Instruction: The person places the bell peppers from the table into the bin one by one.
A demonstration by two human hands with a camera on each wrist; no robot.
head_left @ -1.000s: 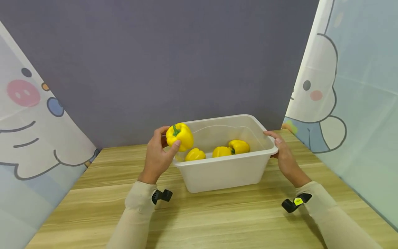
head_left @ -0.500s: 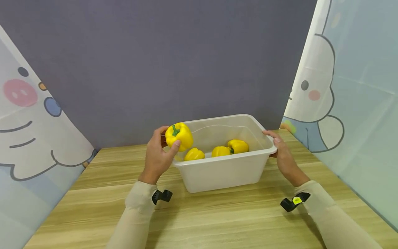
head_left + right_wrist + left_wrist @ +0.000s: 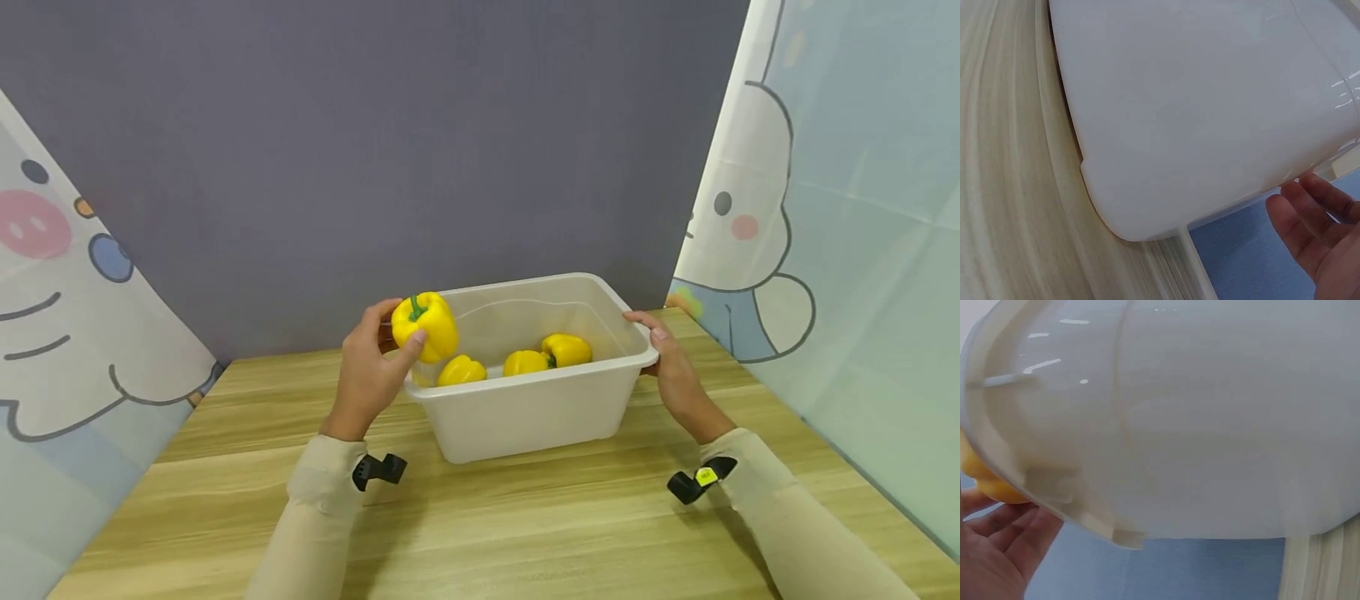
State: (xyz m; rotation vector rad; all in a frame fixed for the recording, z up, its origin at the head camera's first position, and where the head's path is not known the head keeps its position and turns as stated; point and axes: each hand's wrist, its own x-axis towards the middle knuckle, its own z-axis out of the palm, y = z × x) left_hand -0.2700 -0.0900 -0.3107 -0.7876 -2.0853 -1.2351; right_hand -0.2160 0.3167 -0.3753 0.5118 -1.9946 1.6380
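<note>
My left hand (image 3: 366,371) holds a yellow bell pepper (image 3: 435,331) with a green stem, thumb in front and fingers behind, over the left end of a white plastic bin (image 3: 525,421). My right hand (image 3: 681,379) grips the bin's right rim, thumb on top and fingers underneath. Inside lie three more yellow bell peppers: one at the left (image 3: 462,370), and a middle pepper (image 3: 525,362) against a right-hand pepper (image 3: 567,350). In the left wrist view the bin wall (image 3: 1210,425) partly hides the held pepper (image 3: 988,478). Fingertips of the right hand (image 3: 1322,228) touch under the rim in the right wrist view.
The bin stands on a wood-grain table (image 3: 525,517). A dark grey panel (image 3: 420,150) rises behind it. Cartoon-printed panels flank the table, one on the left (image 3: 60,350) and one on the right (image 3: 862,275).
The whole scene has shifted slightly left in the head view. Both hands, the held pepper and the bin keep the same places relative to each other.
</note>
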